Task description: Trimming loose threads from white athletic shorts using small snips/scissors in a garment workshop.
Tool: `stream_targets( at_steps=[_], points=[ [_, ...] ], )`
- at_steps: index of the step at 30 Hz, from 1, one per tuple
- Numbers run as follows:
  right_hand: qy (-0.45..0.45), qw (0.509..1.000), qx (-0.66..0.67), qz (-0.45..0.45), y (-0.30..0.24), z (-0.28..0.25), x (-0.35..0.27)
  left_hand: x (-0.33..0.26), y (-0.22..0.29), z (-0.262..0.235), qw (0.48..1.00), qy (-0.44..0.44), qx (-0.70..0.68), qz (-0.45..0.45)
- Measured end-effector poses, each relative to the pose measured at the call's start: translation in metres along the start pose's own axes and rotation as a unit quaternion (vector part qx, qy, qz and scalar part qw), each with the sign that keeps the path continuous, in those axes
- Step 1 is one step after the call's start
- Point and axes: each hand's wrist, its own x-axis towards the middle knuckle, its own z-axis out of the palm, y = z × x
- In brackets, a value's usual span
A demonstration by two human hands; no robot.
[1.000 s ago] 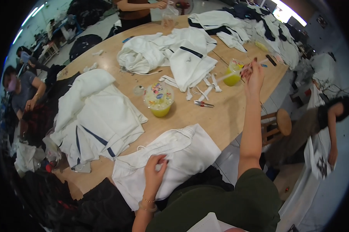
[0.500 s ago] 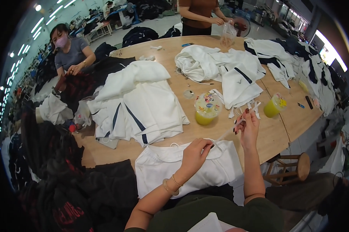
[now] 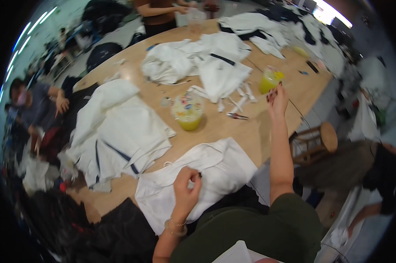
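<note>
My right hand (image 3: 278,101) reaches out over the table's right side, its fingers bent together just in front of a clear lidded cup of yellow-green drink (image 3: 268,82). Whether it touches the cup or pinches something small cannot be made out. My left hand (image 3: 187,187) is curled, thumb against fingers, above a folded white garment (image 3: 220,168) at the table's near edge; nothing shows clearly in it. A second lidded cup of the same drink (image 3: 188,117) stands beyond the garment. Between the cups lie white strips (image 3: 241,101) and a small red-and-silver tool (image 3: 237,116).
White garments with dark stripes (image 3: 114,127) are heaped at left, with another white pile (image 3: 220,61) farther back. Dark cloth (image 3: 123,232) lies near left. A wooden stool (image 3: 323,140) stands at right. One co-worker (image 3: 35,101) sits left; another (image 3: 158,13) stands at the far side.
My hands have moved apart; the thin pale strip stretched between them is no longer seen there. My right hand has gone farther out to the right-hand cup. The whole view has shifted.
</note>
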Motion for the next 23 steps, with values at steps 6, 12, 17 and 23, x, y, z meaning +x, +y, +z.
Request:
stream_targets(
  at_steps=[6, 12, 17, 23],
  points=[
    [0.115, 0.982, -0.035, -0.148, -0.050, -0.075, 0.058, -0.036, -0.056, -0.021, 0.985, -0.087, -0.059, -0.139],
    [0.229, 0.947, 0.198, -0.110, -0.021, -0.141, 0.101, -0.017, -0.019, -0.009, 0.974, -0.168, -0.115, -0.097],
    [0.421, 0.894, 0.110, -0.111, 0.004, -0.181, 0.105, 0.025, 0.088, -0.017, 0.837, -0.431, -0.337, -0.003],
    [0.433, 0.896, 0.086, 0.054, 0.048, -0.201, 0.110, 0.027, 0.120, -0.004, 0.621, -0.529, -0.578, 0.013]
  ],
)
